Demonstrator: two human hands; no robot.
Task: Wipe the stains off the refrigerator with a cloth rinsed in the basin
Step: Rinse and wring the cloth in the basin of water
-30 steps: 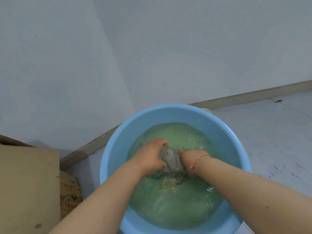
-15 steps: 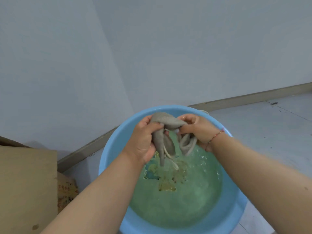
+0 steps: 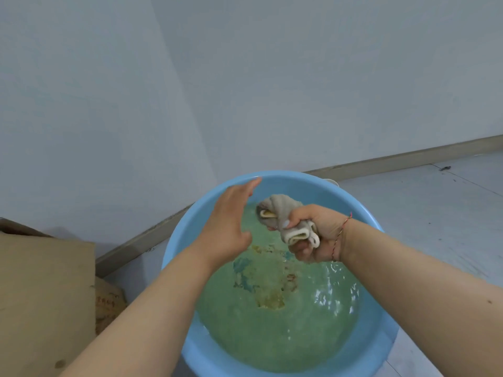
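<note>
Blue basin (image 3: 362,346) sits on the floor by a wall corner, w/ murky green water in it and yellowish bits on the bottom, prob. residue, hard to tell thru the ripples. Cardboard box (image 3: 40,289) stands at left. Left hand (image 3: 228,227) hovers over the basin's far rim, fingers straight & relaxed, holding nothing. Right hand (image 3: 307,235) is fisted round the grey cloth (image 3: 280,210), bunched above the water, folded edges poking out both sides of the fist. Cloth looks soft, limp, wet: heavier than dry, likely drippy, a bit slick. Best gripped across the wadded middle w/ the whole fist, 2nd hand on the free top end to wring.
</note>
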